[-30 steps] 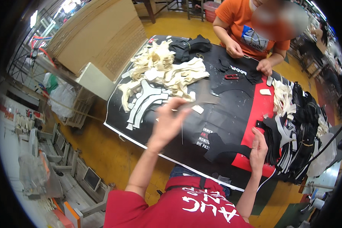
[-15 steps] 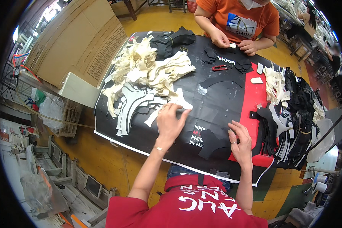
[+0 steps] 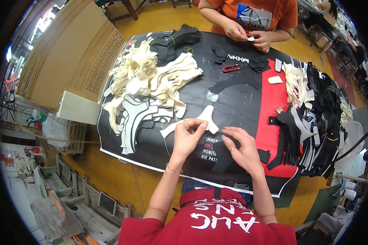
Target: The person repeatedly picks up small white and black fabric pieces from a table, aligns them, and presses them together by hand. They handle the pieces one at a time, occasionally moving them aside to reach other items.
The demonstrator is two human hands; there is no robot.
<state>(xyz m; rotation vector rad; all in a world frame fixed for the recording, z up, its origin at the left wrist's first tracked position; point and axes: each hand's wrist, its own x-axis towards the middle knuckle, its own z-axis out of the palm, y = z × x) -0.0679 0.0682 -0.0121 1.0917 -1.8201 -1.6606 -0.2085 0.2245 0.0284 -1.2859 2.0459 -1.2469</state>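
Observation:
A white curved fabric cutout with branching ends lies over the middle of the black table cover. My left hand pinches its near edge between thumb and fingers. Just right of it, my right hand is open, fingers apart and slightly bent, its fingertips close to the cutout's right end. Whether they touch it, I cannot tell. Below and between the hands lies a black fabric cutout, partly hard to make out against the dark cover. A stack of white cutouts with dark edges lies to the left.
Cream fabric strips heap at the far left, beside a black fabric bundle. Red thread snips lie farther back. Black and white pieces pile at the right. Across the table, a co-worker's hands hold a small white piece.
My left hand has drawn the white cutout away from the stack and now pinches it. My right hand has moved left, up to the cutout. The view has shifted slightly.

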